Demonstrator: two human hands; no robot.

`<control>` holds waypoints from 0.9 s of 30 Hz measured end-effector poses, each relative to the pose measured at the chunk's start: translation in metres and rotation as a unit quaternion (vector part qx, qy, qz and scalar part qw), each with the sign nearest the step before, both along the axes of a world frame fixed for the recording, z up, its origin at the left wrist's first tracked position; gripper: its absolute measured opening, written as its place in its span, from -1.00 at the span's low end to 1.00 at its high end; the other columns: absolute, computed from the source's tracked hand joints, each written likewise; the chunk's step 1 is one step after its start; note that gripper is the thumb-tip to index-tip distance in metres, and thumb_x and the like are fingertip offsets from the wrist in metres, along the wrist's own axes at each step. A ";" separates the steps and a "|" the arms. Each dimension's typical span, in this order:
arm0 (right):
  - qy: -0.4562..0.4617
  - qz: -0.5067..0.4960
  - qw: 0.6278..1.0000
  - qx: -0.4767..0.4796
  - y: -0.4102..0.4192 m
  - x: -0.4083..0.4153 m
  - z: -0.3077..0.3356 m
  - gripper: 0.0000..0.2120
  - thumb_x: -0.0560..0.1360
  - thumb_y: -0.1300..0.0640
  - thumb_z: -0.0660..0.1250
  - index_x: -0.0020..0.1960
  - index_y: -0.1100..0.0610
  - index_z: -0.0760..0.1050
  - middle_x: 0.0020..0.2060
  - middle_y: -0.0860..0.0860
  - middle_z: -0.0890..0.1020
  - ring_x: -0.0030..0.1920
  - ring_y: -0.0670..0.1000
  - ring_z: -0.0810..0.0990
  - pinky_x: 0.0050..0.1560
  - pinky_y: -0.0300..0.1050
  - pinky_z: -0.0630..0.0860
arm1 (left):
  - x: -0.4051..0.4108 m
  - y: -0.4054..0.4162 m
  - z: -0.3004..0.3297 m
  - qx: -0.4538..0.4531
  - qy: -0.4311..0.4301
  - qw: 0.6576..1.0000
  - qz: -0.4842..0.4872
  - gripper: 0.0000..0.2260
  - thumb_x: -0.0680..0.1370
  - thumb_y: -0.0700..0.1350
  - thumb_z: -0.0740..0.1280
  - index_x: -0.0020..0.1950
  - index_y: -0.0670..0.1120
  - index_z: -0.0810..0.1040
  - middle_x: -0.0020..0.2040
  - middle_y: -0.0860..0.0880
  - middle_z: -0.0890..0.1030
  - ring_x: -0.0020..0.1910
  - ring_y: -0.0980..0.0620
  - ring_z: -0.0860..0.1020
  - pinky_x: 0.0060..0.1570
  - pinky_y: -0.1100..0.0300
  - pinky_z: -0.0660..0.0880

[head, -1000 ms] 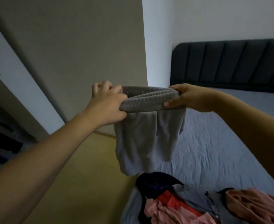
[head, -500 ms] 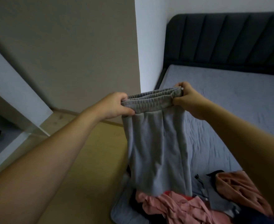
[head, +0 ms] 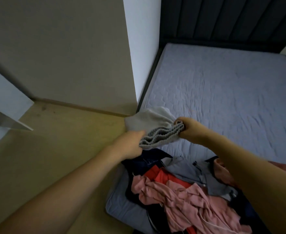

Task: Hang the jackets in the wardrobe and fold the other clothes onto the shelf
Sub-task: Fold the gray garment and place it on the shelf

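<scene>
Fingers of both hands are curled tight on the ribbed elastic waistband of a pair of soft grey knitted shorts (head: 157,129): the left hand (head: 130,144) grips one end of the band, the right hand (head: 189,129) grips the other, and the band is bunched between them in doubled ridges. The individual fingertips are mostly hidden under the cloth, so how deep the pinch goes cannot be told.

The shorts are held in the air over the near left corner of the bed, a pale blue quilted mattress (head: 231,92), with the legs thrown forward and away from the person, toward the edge of the tall beige wardrobe panel (head: 62,53).

The fabric looks light, limp and thick; it should drape rather than hold a shape, and it is not slippery. The waistband is the firmest part and the sensible place to hold, since a grip at both ends keeps the garment square for folding. Held by one corner only, it would likely twist and sag.

Below the arms lies a heap of mixed garments (head: 181,191), pink, red, navy and grey-blue, on the near end of the mattress. These seem yet to be sorted, so much of the task appears to remain.
</scene>
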State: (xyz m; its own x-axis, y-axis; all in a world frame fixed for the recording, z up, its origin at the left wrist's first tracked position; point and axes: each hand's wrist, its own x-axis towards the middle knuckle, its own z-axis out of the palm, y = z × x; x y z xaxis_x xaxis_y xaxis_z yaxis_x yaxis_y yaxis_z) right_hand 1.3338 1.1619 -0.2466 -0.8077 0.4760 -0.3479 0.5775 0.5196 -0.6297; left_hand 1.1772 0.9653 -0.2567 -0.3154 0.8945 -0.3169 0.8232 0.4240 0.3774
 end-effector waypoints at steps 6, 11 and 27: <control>-0.336 0.115 0.933 -0.053 -0.031 0.053 -0.153 -0.79 0.37 0.24 0.37 -0.04 0.06 0.45 -0.14 0.04 0.53 -0.14 0.02 0.50 -0.20 -0.18 0.37 | 0.085 -0.036 -0.159 -0.185 -0.211 0.958 -0.063 -0.81 0.53 -0.07 0.33 0.03 -0.04 0.34 -0.08 -0.08 0.52 -0.11 -0.11 0.52 -0.23 0.10 0.43; -0.452 0.068 0.861 -0.223 -0.046 0.088 -0.231 -0.73 0.38 0.32 0.39 0.07 0.23 0.51 -0.13 0.10 0.55 -0.07 0.09 0.55 -0.12 -0.07 0.54 | 0.105 -0.043 -0.223 -0.290 -0.393 0.870 -0.071 -0.82 0.53 -0.09 0.41 0.05 -0.12 0.50 -0.06 -0.08 0.60 -0.05 -0.02 0.57 -0.05 0.09 0.48; -0.307 -0.214 0.918 -0.132 -0.003 0.005 -0.417 -0.40 0.57 0.03 0.22 0.53 0.10 0.07 0.43 0.19 0.13 0.34 0.28 0.28 0.38 0.18 0.29 | 0.007 0.022 -0.458 -0.128 -0.258 0.921 0.262 -0.25 0.27 0.33 0.49 0.35 -0.03 0.49 0.45 0.04 0.20 0.40 -0.04 0.22 0.42 0.04 0.23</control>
